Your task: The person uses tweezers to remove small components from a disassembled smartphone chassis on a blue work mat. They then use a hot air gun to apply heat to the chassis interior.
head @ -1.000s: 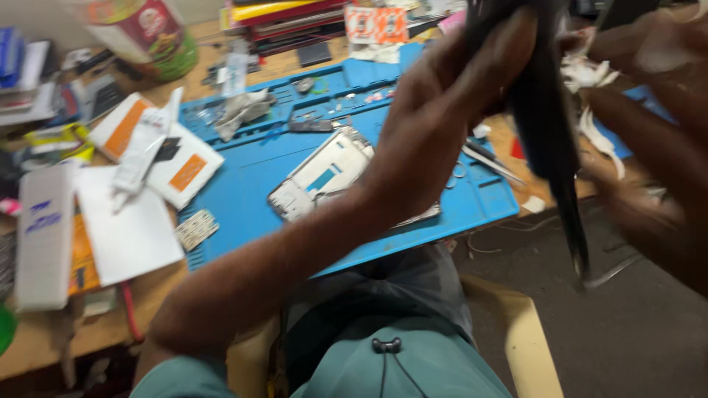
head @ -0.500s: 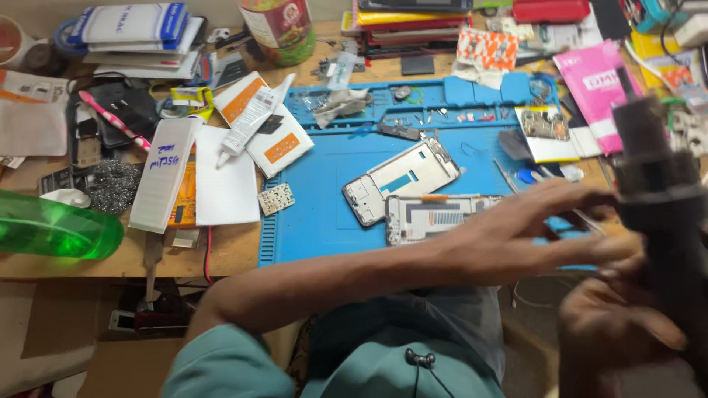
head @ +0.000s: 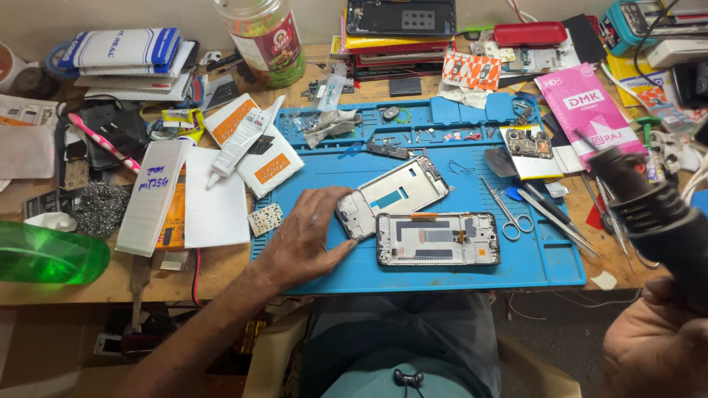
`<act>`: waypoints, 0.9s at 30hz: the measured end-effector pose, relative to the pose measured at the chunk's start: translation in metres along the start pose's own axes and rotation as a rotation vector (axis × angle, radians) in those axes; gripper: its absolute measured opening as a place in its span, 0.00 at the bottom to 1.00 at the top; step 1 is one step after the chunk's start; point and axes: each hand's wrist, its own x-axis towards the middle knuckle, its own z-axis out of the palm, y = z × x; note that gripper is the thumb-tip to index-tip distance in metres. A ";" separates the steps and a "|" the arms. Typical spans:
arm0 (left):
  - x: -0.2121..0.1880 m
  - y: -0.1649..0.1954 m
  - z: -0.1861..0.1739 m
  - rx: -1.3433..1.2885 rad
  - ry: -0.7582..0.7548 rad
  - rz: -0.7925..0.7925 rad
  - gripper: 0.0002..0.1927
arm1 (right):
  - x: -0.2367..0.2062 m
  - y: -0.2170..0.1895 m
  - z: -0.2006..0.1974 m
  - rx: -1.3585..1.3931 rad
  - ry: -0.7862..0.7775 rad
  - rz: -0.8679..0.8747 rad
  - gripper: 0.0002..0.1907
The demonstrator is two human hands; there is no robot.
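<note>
On the blue repair mat (head: 442,273), your left hand (head: 306,239) lies flat, fingers spread, touching the phone frame (head: 394,195); your right hand (head: 656,346) is clenched around a black hot-air gun (head: 649,210).

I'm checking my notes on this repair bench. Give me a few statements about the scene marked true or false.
1. The left hand rests on the blue mat, touching the white phone frame. True.
2. The right hand holds a pair of scissors. False: it grips a black heat tool; the scissors lie on the mat.
3. The dark phone frame lies flat on the mat. True.
4. The green bottle stands upright on the mat. False: it lies on its side at the bench's left edge.
</note>
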 end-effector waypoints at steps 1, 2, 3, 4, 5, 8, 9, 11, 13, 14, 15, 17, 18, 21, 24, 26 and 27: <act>0.001 -0.004 -0.003 -0.004 0.013 0.014 0.40 | 0.002 -0.001 0.006 0.013 -0.001 0.003 0.25; 0.003 -0.009 -0.008 -0.003 -0.006 0.002 0.41 | 0.004 -0.004 0.012 0.026 -0.004 0.009 0.27; 0.004 -0.014 -0.011 -0.003 -0.027 -0.010 0.42 | 0.005 -0.007 0.018 0.038 -0.005 0.018 0.29; 0.004 -0.018 -0.014 0.000 -0.050 -0.019 0.43 | 0.007 -0.011 0.022 0.035 -0.004 0.030 0.29; 0.005 -0.020 -0.013 0.008 -0.031 0.036 0.43 | 0.008 -0.015 0.026 0.031 -0.002 0.041 0.30; 0.007 -0.024 -0.005 0.032 -0.006 0.127 0.43 | 0.009 -0.027 0.031 0.025 -0.015 0.071 0.28; 0.009 -0.024 -0.003 0.038 -0.024 0.111 0.42 | 0.011 -0.031 0.031 0.024 -0.019 0.080 0.28; 0.014 -0.023 -0.003 0.048 -0.038 0.076 0.40 | 0.013 -0.041 0.029 0.014 -0.034 0.095 0.27; 0.017 -0.022 -0.014 0.060 -0.044 0.047 0.39 | 0.016 -0.052 0.029 0.012 -0.041 0.112 0.26; 0.018 -0.019 -0.020 0.108 -0.038 0.058 0.40 | 0.019 -0.059 0.031 0.019 -0.048 0.122 0.26; 0.018 -0.015 -0.027 0.159 -0.027 0.072 0.41 | 0.023 -0.065 0.035 0.033 -0.053 0.132 0.26; 0.020 -0.002 -0.032 0.146 -0.009 0.130 0.39 | 0.033 -0.078 0.050 0.030 -0.083 0.127 0.25; 0.020 0.008 -0.028 0.083 -0.010 0.172 0.37 | 0.038 -0.086 0.060 -0.020 -0.113 0.110 0.25; 0.030 0.035 0.002 -0.046 -0.124 0.302 0.37 | 0.049 -0.106 0.100 -0.238 -0.256 -0.011 0.28; 0.042 0.046 0.028 -0.025 -0.174 0.361 0.43 | 0.050 -0.120 0.139 -0.314 -0.376 -0.080 0.24; 0.045 0.048 0.035 0.017 -0.153 0.362 0.41 | 0.049 -0.126 0.156 -0.320 -0.438 -0.117 0.22; 0.046 0.049 0.037 0.037 -0.148 0.366 0.40 | 0.047 -0.127 0.161 -0.326 -0.464 -0.133 0.22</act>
